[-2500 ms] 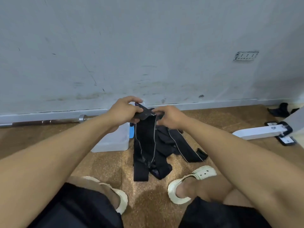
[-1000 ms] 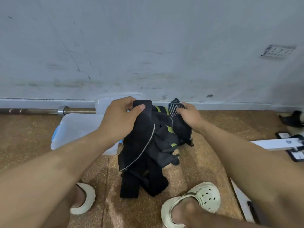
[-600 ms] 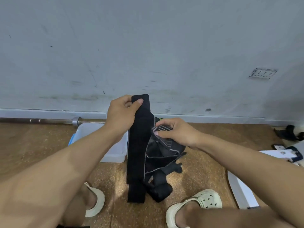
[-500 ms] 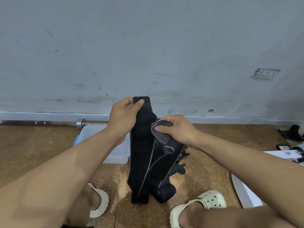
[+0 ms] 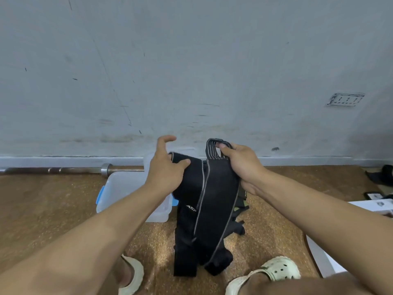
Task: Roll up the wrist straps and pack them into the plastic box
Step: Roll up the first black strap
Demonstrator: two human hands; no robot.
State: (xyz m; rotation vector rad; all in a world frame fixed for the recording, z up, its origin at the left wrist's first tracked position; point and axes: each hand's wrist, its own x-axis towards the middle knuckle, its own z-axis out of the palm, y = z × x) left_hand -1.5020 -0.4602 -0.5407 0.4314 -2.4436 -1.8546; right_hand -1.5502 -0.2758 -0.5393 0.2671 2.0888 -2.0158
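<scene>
Down nearest me, two cream perforated clogs [image 5: 276, 271] flank the cork-brown speckled floor [image 5: 53, 209], and the tails of the black fabric wrist straps with grey edging [image 5: 212, 209] hang to it and bunch there between my feet. Above that, my right hand [image 5: 242, 165] grips the top of one strap, fingers curled round its grey-striped loop, so the length hangs fairly straight. My left hand [image 5: 168, 173] is spread loose, thumb pressed on the top edge of the neighbouring black strap and fingers lifted off it, holding nothing firmly. To do this step well, I'd judge the straps first need separating: lift one clear of the tangle, pinch its free end flat, and roll tight from that end with even tension so the edging stacks squarely; a slack start will probably unroll later. Just behind my left forearm sits the clear plastic box with blue latches [image 5: 119, 188], open-topped and partly hidden. Beyond it a steel barbell [image 5: 74, 169] lies along the grey scuffed wall [image 5: 191, 71].
</scene>
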